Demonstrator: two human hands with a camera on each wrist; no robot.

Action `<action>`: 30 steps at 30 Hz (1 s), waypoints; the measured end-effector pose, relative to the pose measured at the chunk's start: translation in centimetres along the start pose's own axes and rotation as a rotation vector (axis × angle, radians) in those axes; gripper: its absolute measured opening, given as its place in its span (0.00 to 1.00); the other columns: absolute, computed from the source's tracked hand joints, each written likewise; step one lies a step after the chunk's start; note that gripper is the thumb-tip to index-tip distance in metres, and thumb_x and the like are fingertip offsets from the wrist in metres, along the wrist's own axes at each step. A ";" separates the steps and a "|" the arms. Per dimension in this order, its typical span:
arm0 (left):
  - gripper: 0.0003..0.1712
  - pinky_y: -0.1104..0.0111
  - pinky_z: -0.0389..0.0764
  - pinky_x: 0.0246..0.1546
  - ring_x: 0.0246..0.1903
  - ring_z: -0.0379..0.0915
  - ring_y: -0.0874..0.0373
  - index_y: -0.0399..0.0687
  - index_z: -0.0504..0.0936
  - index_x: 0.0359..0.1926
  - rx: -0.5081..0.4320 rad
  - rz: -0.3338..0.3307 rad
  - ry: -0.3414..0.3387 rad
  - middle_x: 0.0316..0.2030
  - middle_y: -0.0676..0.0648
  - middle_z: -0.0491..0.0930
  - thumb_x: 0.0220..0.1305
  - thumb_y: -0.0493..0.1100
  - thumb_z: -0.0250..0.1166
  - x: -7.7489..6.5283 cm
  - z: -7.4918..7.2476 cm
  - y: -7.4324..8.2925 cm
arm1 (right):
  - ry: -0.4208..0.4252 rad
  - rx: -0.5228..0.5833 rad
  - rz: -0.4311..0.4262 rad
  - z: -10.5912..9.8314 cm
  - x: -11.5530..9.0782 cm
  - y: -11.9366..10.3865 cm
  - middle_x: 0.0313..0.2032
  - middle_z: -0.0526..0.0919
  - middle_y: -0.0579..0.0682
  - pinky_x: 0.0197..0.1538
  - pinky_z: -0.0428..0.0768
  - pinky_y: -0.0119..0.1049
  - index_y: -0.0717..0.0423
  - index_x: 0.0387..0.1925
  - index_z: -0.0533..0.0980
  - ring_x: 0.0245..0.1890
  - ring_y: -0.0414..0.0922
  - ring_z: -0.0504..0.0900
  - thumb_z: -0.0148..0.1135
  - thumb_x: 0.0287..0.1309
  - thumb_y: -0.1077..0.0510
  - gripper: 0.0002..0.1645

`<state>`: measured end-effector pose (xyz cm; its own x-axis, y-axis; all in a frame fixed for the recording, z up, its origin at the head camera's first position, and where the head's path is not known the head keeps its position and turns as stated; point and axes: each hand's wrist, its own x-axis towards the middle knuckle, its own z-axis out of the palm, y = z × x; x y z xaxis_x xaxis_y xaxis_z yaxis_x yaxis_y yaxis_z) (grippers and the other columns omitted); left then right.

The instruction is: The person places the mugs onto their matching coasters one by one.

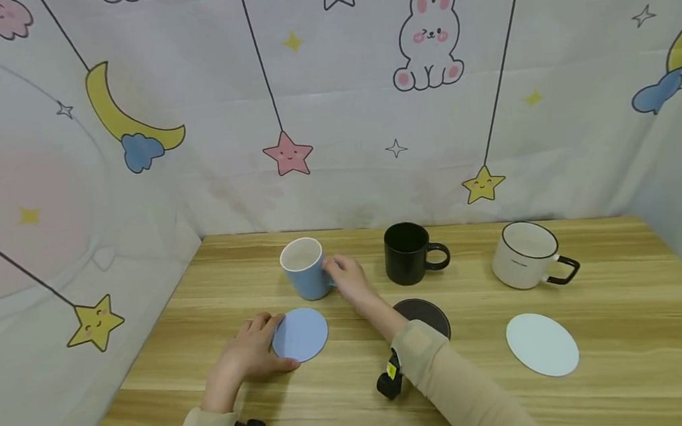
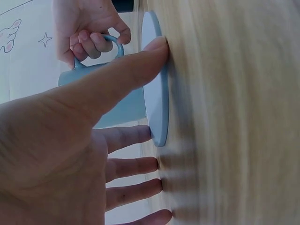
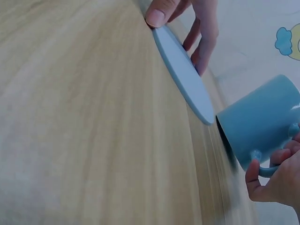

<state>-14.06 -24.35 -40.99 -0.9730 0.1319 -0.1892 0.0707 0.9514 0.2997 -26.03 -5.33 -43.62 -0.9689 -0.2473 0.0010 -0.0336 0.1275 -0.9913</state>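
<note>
My right hand (image 1: 351, 280) grips the handle of a light blue mug (image 1: 307, 277), its fingers curled through the loop in the left wrist view. The mug has a pale inside, and a dark shadow shows under its base in the right wrist view. Nearer to me, a round light blue coaster (image 1: 300, 335) lies in front of the mug. My left hand (image 1: 252, 352) holds that coaster by its edge, thumb on the near side and index finger on the far side. The other left fingers spread out beside it, tips down at the wooden table (image 1: 322, 411).
A black mug (image 1: 405, 261) stands right of the blue one, with a dark round coaster (image 1: 425, 314) partly hidden by my right forearm. Farther right are a white mug (image 1: 516, 265) with black rim and handle and a white coaster (image 1: 541, 344). Printed cloth (image 1: 357, 117) hangs behind.
</note>
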 end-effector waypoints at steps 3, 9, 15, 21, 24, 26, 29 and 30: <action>0.54 0.35 0.69 0.52 0.59 0.65 0.36 0.41 0.67 0.67 -0.002 0.008 0.000 0.61 0.36 0.67 0.42 0.61 0.77 0.0 0.0 0.1 | 0.015 -0.027 -0.021 0.1 -0.4 0.0 0.21 0.65 0.45 0.24 0.65 0.29 0.56 0.23 0.65 0.20 0.40 0.64 0.48 0.69 0.50 0.20; 0.54 0.35 0.68 0.53 0.60 0.64 0.35 0.41 0.66 0.67 -0.007 0.008 0.003 0.62 0.35 0.67 0.41 0.61 0.77 0.0 -0.1 0.0 | 0.043 -0.039 -0.056 0.4 -1.3 -0.1 0.20 0.65 0.45 0.30 0.66 0.30 0.53 0.21 0.64 0.25 0.42 0.66 0.48 0.70 0.49 0.21; 0.55 0.34 0.68 0.53 0.60 0.64 0.34 0.41 0.66 0.67 -0.003 0.008 0.006 0.62 0.35 0.67 0.41 0.61 0.77 -0.1 0.0 -0.2 | 0.050 0.012 -0.048 0.6 -2.1 -0.4 0.17 0.62 0.43 0.25 0.61 0.30 0.53 0.19 0.63 0.21 0.41 0.62 0.48 0.70 0.49 0.22; 0.54 0.33 0.68 0.52 0.60 0.64 0.34 0.41 0.67 0.67 -0.008 0.012 0.009 0.62 0.35 0.67 0.41 0.61 0.77 -0.1 0.0 -0.2 | 0.031 0.034 -0.052 0.4 -3.3 -1.9 0.13 0.60 0.42 0.19 0.58 0.29 0.55 0.21 0.66 0.15 0.38 0.58 0.48 0.71 0.53 0.20; 0.54 0.34 0.68 0.52 0.60 0.64 0.35 0.42 0.67 0.67 -0.004 0.013 0.009 0.62 0.36 0.67 0.41 0.61 0.77 -0.1 -0.1 -0.1 | 0.023 0.027 -0.069 0.1 -4.6 -3.4 0.13 0.61 0.43 0.19 0.59 0.28 0.56 0.21 0.67 0.14 0.37 0.59 0.48 0.70 0.57 0.19; 0.54 0.34 0.69 0.52 0.60 0.64 0.35 0.43 0.67 0.67 0.000 0.015 0.007 0.62 0.36 0.67 0.41 0.61 0.77 -0.1 -0.1 -0.1 | 0.025 0.030 -0.078 0.1 -5.4 -4.4 0.15 0.62 0.43 0.20 0.59 0.28 0.57 0.21 0.68 0.15 0.36 0.59 0.48 0.69 0.58 0.18; 0.54 0.34 0.69 0.52 0.60 0.64 0.35 0.43 0.66 0.67 0.002 0.017 0.004 0.62 0.36 0.67 0.41 0.61 0.77 0.0 0.0 -0.1 | 0.029 0.051 -0.091 0.1 -6.1 -5.0 0.20 0.64 0.44 0.23 0.62 0.28 0.57 0.21 0.68 0.17 0.37 0.61 0.47 0.69 0.59 0.18; 0.54 0.34 0.69 0.52 0.60 0.64 0.35 0.43 0.66 0.67 0.003 0.017 0.003 0.62 0.36 0.67 0.41 0.61 0.77 0.0 0.0 -0.1 | 0.033 0.058 -0.094 0.1 -6.3 -5.0 0.21 0.64 0.45 0.25 0.63 0.28 0.57 0.21 0.68 0.18 0.37 0.61 0.47 0.69 0.59 0.18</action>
<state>-14.05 -24.44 -40.98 -0.9725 0.1470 -0.1808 0.0877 0.9498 0.3004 -19.72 -4.55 -38.66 -0.9697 -0.2240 0.0977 -0.1113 0.0489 -0.9926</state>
